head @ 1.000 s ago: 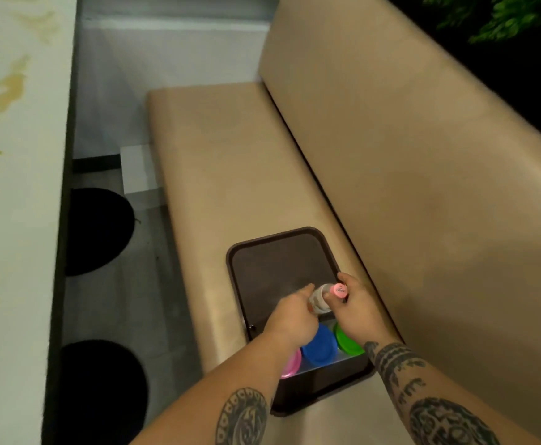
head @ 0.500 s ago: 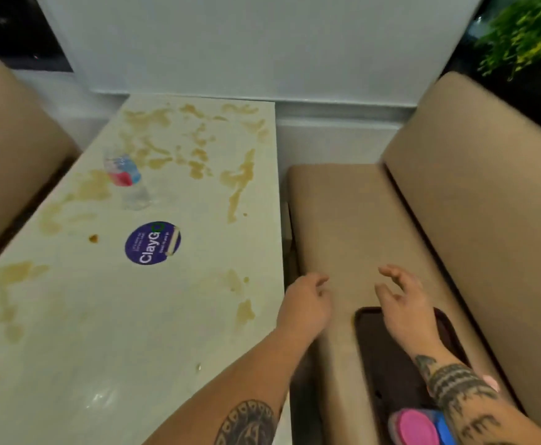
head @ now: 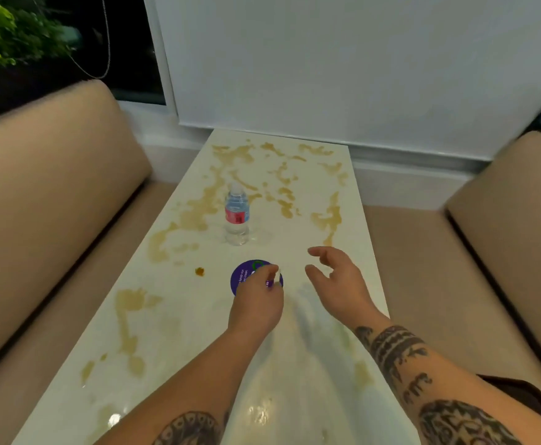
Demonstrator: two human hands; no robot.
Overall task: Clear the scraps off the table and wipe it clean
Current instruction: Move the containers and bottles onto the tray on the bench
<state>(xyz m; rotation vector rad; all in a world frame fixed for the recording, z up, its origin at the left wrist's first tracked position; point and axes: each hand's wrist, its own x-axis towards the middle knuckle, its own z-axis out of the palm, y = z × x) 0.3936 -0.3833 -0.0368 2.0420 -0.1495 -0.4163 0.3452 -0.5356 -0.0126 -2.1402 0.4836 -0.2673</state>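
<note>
The white table (head: 295, 364) carries tan smears over most of its top. A clear water bottle (head: 237, 216) with a red and blue label stands upright near the middle. A small brown scrap (head: 199, 271) lies left of a round purple sticker (head: 242, 277). My left hand (head: 256, 300) is over the sticker, its curled fingertips at a small white scrap (head: 278, 275) on the sticker's right edge; whether it pinches it is unclear. My right hand (head: 336, 281) hovers to the right with fingers spread and loosely bent, holding nothing.
Tan padded benches flank the table, one on the left (head: 54, 220) and one on the right (head: 503, 252). A dark brown tray corner (head: 526, 390) shows on the right bench behind my forearm. A white wall panel (head: 327, 59) closes the far end.
My view swung left from the tray on the right bench to the table. Both hands let go of the small bottle at the tray and moved over the table; the left reached the purple sticker.
</note>
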